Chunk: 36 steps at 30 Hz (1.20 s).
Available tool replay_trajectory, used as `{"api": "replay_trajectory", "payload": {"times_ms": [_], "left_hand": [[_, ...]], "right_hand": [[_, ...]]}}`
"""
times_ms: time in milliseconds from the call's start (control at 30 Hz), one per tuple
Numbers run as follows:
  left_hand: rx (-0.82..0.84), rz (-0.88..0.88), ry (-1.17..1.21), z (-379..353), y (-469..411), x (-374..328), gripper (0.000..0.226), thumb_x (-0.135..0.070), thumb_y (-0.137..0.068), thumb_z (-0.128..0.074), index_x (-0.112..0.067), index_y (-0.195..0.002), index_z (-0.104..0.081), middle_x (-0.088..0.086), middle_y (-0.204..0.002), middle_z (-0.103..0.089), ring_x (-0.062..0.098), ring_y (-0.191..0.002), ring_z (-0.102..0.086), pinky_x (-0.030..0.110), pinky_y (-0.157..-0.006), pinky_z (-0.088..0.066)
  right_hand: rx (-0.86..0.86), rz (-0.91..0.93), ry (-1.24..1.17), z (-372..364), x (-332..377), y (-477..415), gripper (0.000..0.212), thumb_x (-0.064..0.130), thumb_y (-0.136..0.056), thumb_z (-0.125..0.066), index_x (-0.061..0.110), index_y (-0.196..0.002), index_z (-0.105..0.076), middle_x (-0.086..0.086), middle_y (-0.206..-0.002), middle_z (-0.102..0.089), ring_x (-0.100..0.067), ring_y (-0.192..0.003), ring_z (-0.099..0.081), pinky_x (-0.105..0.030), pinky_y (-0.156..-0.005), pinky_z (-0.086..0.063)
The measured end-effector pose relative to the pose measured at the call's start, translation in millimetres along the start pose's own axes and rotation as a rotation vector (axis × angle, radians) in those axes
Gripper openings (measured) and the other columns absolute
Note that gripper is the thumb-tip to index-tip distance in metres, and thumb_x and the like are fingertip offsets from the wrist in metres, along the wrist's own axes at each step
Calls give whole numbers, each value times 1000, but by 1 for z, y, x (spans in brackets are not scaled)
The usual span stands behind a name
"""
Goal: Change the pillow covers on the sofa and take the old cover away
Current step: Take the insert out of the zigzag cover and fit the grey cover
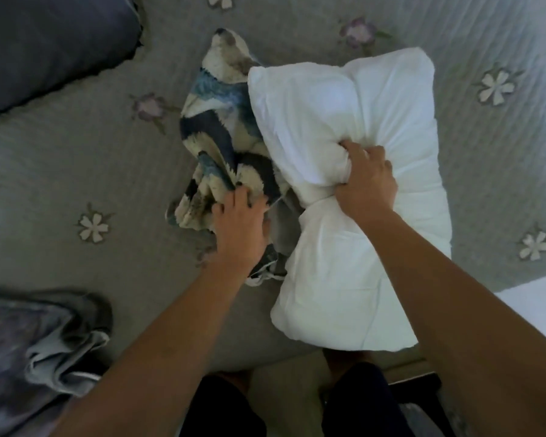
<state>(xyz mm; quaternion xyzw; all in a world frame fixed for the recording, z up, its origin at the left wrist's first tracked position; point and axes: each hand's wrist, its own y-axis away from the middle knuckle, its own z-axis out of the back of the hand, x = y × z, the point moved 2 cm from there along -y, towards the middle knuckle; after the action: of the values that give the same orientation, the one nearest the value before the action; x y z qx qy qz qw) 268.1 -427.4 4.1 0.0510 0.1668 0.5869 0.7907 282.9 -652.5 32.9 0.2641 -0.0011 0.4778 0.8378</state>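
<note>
Fabric off, or nearly, at a guess. Grips the bare white pillow (344,99) mid-body with the right hand (368,184), right of centre on the sofa (92,152); clutches the crumpled old cover (212,134) just left with the left hand (240,228). Leaves re-covering and carrying the old one away.

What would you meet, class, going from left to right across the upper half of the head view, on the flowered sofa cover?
dark grey cushion → patterned pillow cover → white pillow
</note>
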Motion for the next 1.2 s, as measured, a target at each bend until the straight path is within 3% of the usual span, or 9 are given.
{"api": "replay_trajectory", "payload": {"times_ms": [67, 200, 467, 700, 800, 900, 1033, 1133, 1200], "left_hand": [[-60, 134, 271, -2, 9, 19, 22, -29, -96, -58, -13, -107, -67, 14, -101, -62, 33, -94, -58, 39, -72, -48], [-259, 419, 518, 30, -4, 47, 31, -31, -103, -43, -7, -105, -63, 14, -89, -66, 29, -78, -60, 36, -65, -46], [-619, 422, 660, 106, -47, 46, 32, -29, -101, -49, -1, -102, -65, 10, -83, -66, 5, -68, -49, 18, -58, -31], [-527, 208, 749, 108, -22, 30, 23, -23, -97, -57, -3, -92, -67, 9, -77, -65, 3, -66, -50, 15, -59, -38], [-396, 287, 685, 103, 14, 40, 18, -18, -92, -65, -3, -103, -68, 7, -89, -68, 0, -72, -51, 4, -61, -35], [-271, 371, 568, 93, 39, 64, 29, -29, -90, -68, -11, -112, -67, 7, -101, -70, 13, -88, -61, 17, -72, -39], [-210, 416, 467, 97, 42, 74, 33, -46, -92, -61, -18, -75, -62, 2, -62, -55, 15, -56, -49, 22, -52, -33], [-240, 434, 429, 110, 32, 66, 52, -53, -94, -54, -21, -55, -40, -8, -50, -38, 4, -44, -32, 17, -41, -26], [-297, 384, 462, 116, 24, 62, 56, -49, -96, -54, -24, -51, -30, -8, -47, -32, 5, -42, -26, 19, -40, -23]], "right_hand": [[-56, 0, 25, 17, -11, 3, 74, 8, -80, -66, 36, -144, -41, -11, -131, -44, -34, -111, -50, -42, -80, -46], [-224, -21, 29, 63, -23, 12, 68, 8, -79, -63, 36, -139, -50, -12, -130, -47, -37, -114, -49, -46, -87, -47], [-106, 30, 96, 107, -4, 80, 73, 12, -78, -66, 34, -145, -45, -18, -126, -45, -43, -99, -58, -46, -87, -49], [579, 513, 356, -8, 48, 116, 86, 53, -75, -72, 44, -149, -29, -8, -140, -39, -32, -126, -47, -40, -101, -41], [536, 464, 526, -54, 64, 114, 114, 79, -55, -73, 26, -146, -28, -16, -145, -31, -39, -134, -32, -51, -108, -29], [256, 411, 392, -72, 90, 128, 128, 91, -42, -64, 15, -139, -28, -24, -151, -17, -49, -138, -20, -61, -112, -19], [100, 309, -30, -77, 71, 136, 121, 53, -59, -85, 35, -150, -7, -16, -161, 18, -41, -128, -46, -44, -91, -52], [144, 133, -188, -69, 55, 124, 122, 38, -71, -81, 42, -152, 9, -5, -162, 13, -34, -123, -52, -42, -88, -51], [238, 189, -90, -62, 66, 126, 113, 32, -76, -78, 43, -154, 3, -4, -163, 3, -32, -132, -43, -42, -97, -46]]}}
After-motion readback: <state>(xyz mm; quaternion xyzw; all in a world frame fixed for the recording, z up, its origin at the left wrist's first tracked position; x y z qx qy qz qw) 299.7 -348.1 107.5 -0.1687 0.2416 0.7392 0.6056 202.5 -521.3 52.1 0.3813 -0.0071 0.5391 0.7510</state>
